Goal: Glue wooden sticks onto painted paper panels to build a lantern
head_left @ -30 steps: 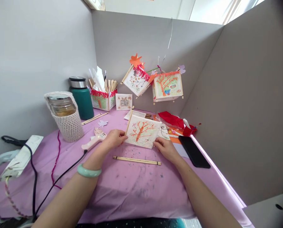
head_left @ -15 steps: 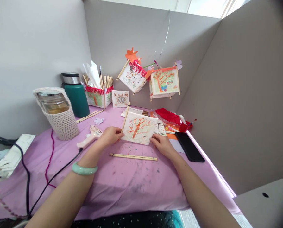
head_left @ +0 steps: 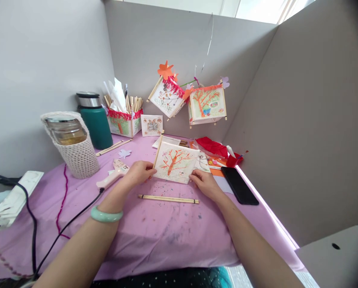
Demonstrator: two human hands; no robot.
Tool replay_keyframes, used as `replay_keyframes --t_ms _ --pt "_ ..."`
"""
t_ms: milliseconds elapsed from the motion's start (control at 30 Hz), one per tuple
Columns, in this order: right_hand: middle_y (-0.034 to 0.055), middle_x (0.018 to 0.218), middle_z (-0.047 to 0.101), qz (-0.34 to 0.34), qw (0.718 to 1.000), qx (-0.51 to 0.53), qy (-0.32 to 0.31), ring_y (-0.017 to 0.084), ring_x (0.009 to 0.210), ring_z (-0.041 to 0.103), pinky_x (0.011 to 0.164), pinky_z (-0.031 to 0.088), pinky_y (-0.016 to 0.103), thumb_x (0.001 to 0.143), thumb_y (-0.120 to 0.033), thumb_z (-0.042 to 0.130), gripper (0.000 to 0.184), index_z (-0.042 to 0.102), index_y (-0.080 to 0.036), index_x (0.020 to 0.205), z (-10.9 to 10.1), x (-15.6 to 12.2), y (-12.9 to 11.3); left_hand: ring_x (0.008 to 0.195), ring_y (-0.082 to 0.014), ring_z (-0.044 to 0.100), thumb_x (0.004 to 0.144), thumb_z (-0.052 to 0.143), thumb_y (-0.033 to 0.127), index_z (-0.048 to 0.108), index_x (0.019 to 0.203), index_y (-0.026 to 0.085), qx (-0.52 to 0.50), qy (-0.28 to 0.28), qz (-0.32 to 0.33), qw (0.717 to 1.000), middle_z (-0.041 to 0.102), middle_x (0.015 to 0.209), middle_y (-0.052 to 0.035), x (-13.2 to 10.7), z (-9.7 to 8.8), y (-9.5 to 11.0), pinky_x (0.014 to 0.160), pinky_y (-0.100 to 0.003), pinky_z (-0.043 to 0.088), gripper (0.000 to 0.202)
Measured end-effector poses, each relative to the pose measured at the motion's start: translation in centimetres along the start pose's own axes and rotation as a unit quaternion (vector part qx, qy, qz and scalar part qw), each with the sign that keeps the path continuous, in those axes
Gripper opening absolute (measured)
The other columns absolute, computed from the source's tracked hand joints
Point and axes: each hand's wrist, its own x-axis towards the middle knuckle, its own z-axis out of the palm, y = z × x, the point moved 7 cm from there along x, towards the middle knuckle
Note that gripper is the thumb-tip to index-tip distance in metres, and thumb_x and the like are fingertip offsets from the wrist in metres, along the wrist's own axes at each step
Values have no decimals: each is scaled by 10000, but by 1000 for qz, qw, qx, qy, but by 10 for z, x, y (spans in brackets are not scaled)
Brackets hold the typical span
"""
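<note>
A white panel (head_left: 175,163) with an orange tree drawn on it is held upright and slightly tilted above the table. A thin wooden stick (head_left: 158,150) runs along its left edge. My left hand (head_left: 140,174) is closed on that edge, pinching the stick and panel at the lower left. The lower right corner of the panel is between the thumb and fingers of my right hand (head_left: 206,182). Two wooden sticks (head_left: 168,199) with dark ends lie side by side on the cloth in front. Left of my left hand rests a pink glue gun (head_left: 112,178) with a black cord.
At left stand a glass jar in a crocheted holder (head_left: 77,154), a green bottle (head_left: 96,126) and a decorated box of sticks (head_left: 125,122). A phone (head_left: 239,185) and red paper (head_left: 212,147) lie right. Decorated lanterns (head_left: 207,103) hang behind. A power strip (head_left: 15,198) is far left.
Both hands keep the same grip on the panel, which has hardly moved. The whole view has shifted very slightly.
</note>
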Motion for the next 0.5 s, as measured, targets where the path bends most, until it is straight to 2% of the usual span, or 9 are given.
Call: replay_keyframes --t_ms 167,367,500 --pt "-26 528 543 1 1000 -2 1 130 540 494 574 344 241 833 -293 463 209 532 -192 663 0 0 1 481 -131 526 714 477 367 531 582 186 -5 1 2 1000 586 529 18 -1 -1 1 521 -232 362 231" --pt "-24 529 543 0 1000 -7 3 132 546 492 571 341 242 833 -302 466 219 524 -191 653 0 1 1 463 -134 545 715 493 384 554 716 195 -47 3 -2 999 614 574 19 0 1 -1 496 -232 376 198" --pt "-21 536 549 -4 1000 -6 6 136 557 501 575 345 243 832 -297 466 217 530 -190 654 -1 0 -1 478 -136 548 725 489 396 533 676 198 -40 7 4 999 611 566 17 0 1 -2 503 -231 377 209"
